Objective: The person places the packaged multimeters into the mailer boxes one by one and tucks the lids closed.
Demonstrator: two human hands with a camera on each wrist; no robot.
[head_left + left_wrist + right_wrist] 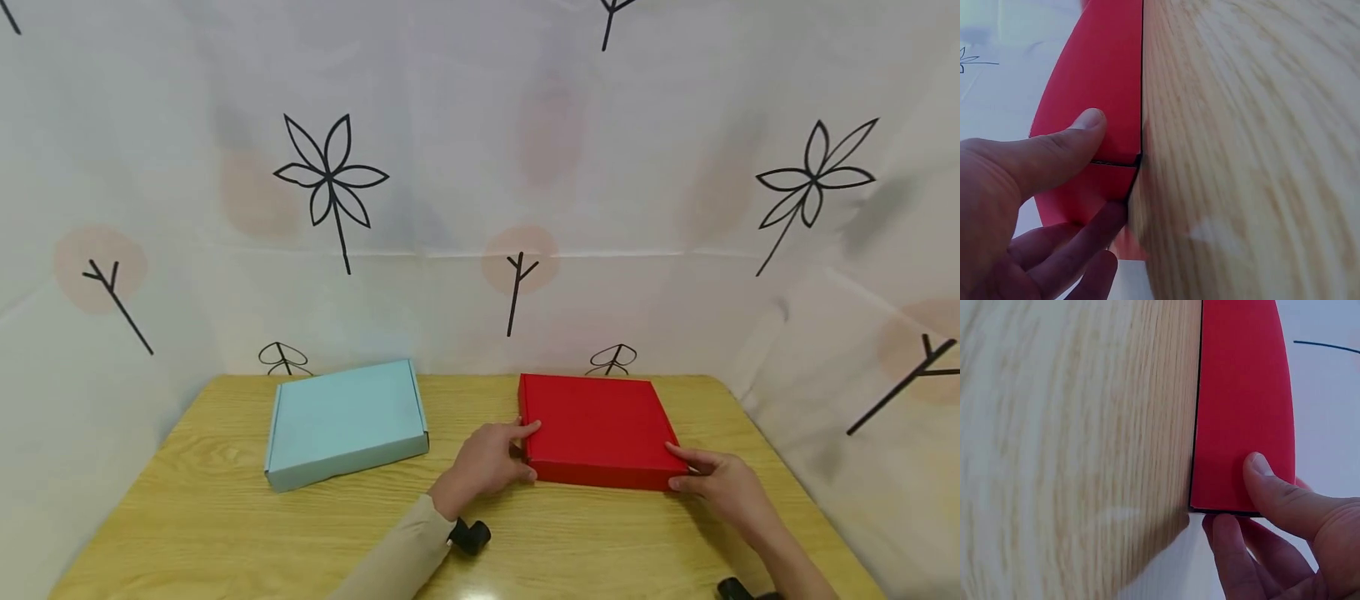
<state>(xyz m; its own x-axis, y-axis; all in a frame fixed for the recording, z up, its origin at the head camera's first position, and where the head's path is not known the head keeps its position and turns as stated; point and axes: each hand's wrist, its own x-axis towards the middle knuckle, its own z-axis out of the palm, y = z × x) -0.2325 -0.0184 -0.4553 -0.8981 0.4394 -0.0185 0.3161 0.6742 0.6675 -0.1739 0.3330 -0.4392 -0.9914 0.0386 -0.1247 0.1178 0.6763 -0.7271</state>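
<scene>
A flat red cardboard box (pixel 596 425) lies on the right half of the table, its lid closed. My left hand (pixel 489 457) grips its near left corner; in the left wrist view the thumb (pixel 1088 122) presses the front face while the other fingers bend against the short side. At the near right corner my right hand (pixel 723 483) holds the box likewise. The right wrist view has that thumb (pixel 1260 469) on the red front face and the fingertips (pixel 1229 528) against the end. In both wrist views the box's lower edge runs along the tabletop.
A closed light blue box (pixel 345 421) lies turned slightly on the left half of the wooden table (pixel 225 533). Behind the table hangs a pale cloth (pixel 435 167) with drawn flowers and twigs. Black wrist devices (pixel 471 537) sit by the wrists.
</scene>
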